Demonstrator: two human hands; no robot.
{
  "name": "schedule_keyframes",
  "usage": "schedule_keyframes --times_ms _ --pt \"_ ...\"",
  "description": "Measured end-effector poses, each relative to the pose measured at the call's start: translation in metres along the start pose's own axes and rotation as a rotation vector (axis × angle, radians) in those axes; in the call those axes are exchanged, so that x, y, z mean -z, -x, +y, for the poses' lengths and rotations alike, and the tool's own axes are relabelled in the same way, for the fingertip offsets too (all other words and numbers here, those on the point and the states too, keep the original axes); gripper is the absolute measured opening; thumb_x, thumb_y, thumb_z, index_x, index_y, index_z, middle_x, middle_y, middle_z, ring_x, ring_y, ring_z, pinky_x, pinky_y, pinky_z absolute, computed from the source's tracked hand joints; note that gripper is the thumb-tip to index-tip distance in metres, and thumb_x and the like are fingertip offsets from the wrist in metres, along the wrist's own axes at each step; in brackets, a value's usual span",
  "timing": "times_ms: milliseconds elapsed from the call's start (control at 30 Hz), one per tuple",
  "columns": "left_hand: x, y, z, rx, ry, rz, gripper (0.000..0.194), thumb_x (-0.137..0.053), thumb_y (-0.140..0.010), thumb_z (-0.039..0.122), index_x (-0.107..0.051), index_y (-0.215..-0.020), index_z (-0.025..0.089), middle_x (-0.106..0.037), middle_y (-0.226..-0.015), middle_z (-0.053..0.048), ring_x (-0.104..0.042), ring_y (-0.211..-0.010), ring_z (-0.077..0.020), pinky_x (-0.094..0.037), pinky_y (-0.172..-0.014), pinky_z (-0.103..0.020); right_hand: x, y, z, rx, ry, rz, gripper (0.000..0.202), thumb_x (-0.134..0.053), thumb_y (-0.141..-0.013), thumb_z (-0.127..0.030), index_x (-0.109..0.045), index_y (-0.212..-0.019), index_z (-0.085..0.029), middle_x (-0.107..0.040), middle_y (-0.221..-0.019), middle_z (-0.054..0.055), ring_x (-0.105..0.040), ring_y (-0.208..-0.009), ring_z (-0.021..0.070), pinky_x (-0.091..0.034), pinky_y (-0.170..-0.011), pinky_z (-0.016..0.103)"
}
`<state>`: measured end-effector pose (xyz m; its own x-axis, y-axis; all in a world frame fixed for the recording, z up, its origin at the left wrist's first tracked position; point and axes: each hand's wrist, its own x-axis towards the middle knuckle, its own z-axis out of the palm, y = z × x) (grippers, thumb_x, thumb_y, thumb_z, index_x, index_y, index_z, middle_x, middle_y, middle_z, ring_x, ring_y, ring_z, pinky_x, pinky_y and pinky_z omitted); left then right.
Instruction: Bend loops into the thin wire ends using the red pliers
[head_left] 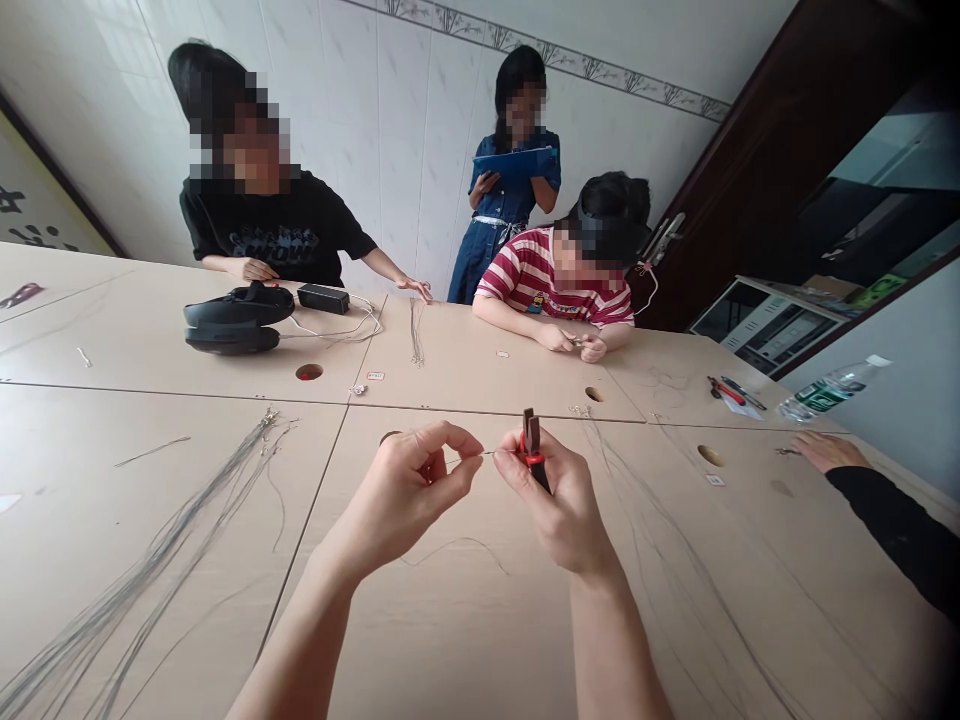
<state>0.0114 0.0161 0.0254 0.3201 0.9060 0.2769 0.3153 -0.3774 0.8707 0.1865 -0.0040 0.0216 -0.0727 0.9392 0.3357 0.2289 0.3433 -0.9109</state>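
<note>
Over the middle of the table, my left hand (420,480) pinches a thin wire (488,453) between thumb and forefinger. The wire's other part is pinched by the thumb and forefinger of my right hand (561,515), so it spans the small gap between my hands. A pair of pliers (533,440) with red-and-black handles also sits in my right hand, dark jaws pointing up. A thin strand (465,541) curves on the tabletop below. Left of me lies a long bundle of grey wires (191,505) with small metal fittings (268,420) at its far end.
More loose wires (675,545) stretch along the right. Across the table are a black headset (236,320), a black box (323,298) and two seated people. Another person stands behind with a blue clipboard (517,164). At right are red-handled pliers (726,392), a bottle (836,390) and a co-worker's hand (829,452).
</note>
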Motion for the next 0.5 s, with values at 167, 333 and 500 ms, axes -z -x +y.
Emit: schedule_keyframes --times_ms 167,333,500 --pt "0.0013 0.0005 -0.0002 -0.002 0.006 0.002 0.012 -0.055 -0.088 0.021 -0.06 -0.078 0.02 -0.03 -0.05 0.009 -0.026 -0.046 -0.0065 -0.024 -0.043 -0.018 0.0005 0.0016 0.0004 -0.005 0.007 -0.005 0.02 -0.056 -0.094 -0.032 -0.053 -0.079 -0.021 -0.044 -0.067 -0.004 -0.04 -0.061 0.0116 -0.031 -0.059 0.027" --pt "0.0013 0.0005 -0.0003 -0.014 0.007 0.008 0.012 -0.053 -0.09 0.022 -0.06 -0.081 0.02 -0.033 -0.05 0.009 -0.026 -0.045 -0.0066 -0.024 -0.043 -0.018 0.0007 0.0013 0.0009 0.012 0.017 -0.02 0.019 -0.056 -0.094 -0.031 -0.052 -0.079 -0.02 -0.041 -0.067 -0.004 -0.037 -0.06 0.0107 -0.029 -0.057 0.026" --pt "0.0 0.0001 0.0014 -0.036 -0.031 0.015 0.013 -0.051 -0.089 0.02 -0.06 -0.08 0.019 -0.03 -0.05 0.01 -0.024 -0.045 -0.0068 -0.023 -0.043 -0.019 0.001 -0.0005 -0.0021 0.039 0.007 -0.041 0.019 -0.054 -0.096 -0.029 -0.051 -0.079 -0.02 -0.041 -0.07 -0.004 -0.036 -0.061 0.0102 -0.029 -0.057 0.026"
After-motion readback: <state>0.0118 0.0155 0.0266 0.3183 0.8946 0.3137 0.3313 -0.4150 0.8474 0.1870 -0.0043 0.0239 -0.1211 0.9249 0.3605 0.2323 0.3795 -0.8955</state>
